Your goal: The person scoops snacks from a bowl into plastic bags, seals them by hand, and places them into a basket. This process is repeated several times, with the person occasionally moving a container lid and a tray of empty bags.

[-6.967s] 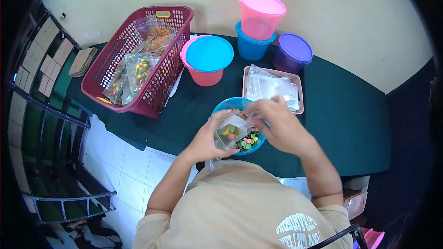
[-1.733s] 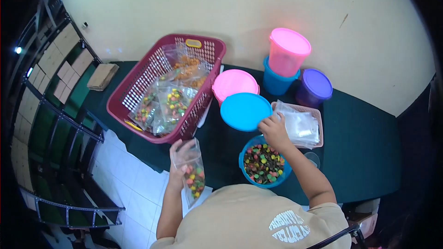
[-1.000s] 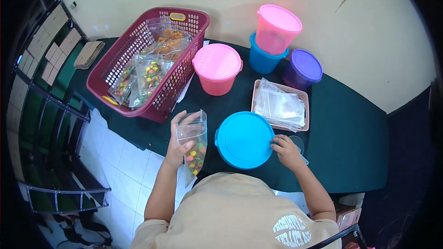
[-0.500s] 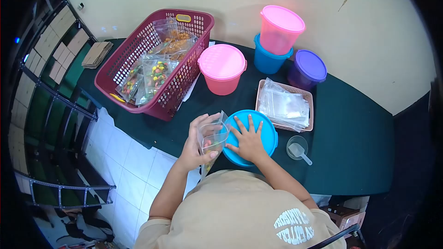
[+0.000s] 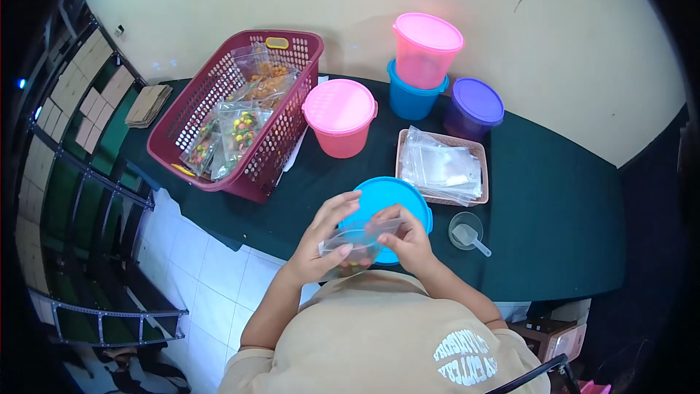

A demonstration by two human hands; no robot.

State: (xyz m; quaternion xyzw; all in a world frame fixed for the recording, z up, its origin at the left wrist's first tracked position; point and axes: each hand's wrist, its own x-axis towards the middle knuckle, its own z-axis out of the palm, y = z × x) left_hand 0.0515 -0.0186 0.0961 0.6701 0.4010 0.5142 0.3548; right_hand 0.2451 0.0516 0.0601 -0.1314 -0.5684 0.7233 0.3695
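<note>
both hands, left hand (image 5: pixel 321 244) and right hand (image 5: pixel 408 241), have their grip closed on a clear candy bag (image 5: pixel 355 246) over the lidded blue tub (image 5: pixel 386 201), with the scoop cup (image 5: pixel 467 232) and tray of empty bags (image 5: pixel 441 169) just right on the desk (image 5: pixel 539 204).

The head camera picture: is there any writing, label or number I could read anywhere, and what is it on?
Beige shirt: white print near the lower right, curved and upside down in this view, too blurred to read.
Red basket: a small yellow tag on the far rim, no legible text.
Tubs, blue lid, clear bags: no writing visible.
</note>
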